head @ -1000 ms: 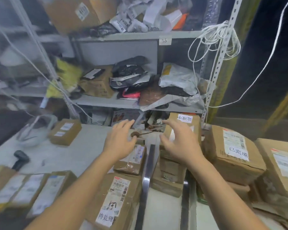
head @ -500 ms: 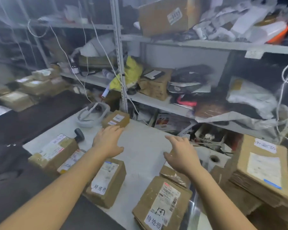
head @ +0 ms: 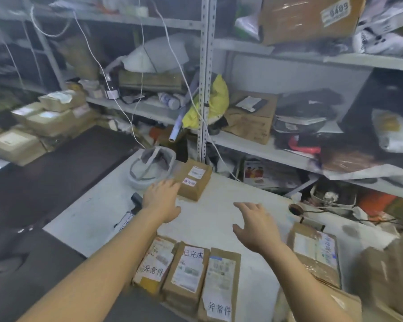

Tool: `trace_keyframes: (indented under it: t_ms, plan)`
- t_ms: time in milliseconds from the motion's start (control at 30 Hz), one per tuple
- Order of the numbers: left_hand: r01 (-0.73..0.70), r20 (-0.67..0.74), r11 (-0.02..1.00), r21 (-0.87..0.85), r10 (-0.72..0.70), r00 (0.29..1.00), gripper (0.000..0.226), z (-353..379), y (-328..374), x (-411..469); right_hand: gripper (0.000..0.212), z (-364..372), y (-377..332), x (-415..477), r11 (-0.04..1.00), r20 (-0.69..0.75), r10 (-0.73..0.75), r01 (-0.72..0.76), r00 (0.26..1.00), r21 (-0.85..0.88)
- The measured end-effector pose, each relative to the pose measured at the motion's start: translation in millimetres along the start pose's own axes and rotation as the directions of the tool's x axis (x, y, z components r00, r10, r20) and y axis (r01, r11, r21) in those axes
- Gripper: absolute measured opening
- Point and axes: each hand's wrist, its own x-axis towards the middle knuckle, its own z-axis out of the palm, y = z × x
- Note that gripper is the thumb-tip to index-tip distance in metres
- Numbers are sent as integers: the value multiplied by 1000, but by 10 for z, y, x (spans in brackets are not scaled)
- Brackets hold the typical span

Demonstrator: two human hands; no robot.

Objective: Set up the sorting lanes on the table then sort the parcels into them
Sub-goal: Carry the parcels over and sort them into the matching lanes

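View had swung left since the earlier frame; both hands moved off the right-side stack. Left hand (head: 162,201) spread wide, empty, fingertips just beside the small parcel (head: 192,182) at the desk (head: 98,219) far edge. Right hand (head: 257,225) spread, empty, over bare desk. Three labelled parcels (head: 191,273) lay side by side nearer than that parcel, a taped box (head: 316,254) to their right.

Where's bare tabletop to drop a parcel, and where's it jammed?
Free: the white table middle, between the far small parcel, the right hand and the near row of three labelled parcels. Also the strip left of the left hand, apart from the barcode scanner. Crowded: near edge and the right side, with stacked parcels.
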Motion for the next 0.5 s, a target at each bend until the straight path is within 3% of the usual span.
trace_keyframes:
  t_ms: [267,500]
  plan:
    - [50,123,998,-42,-45,991,63,201,-515,669,61,337,-258,908,998,52,42,-45,998,53]
    - [70,187,990,-125,-46,981,62,492,-760,1281,60,779,-326,1750,945,150,123,-162,981,284]
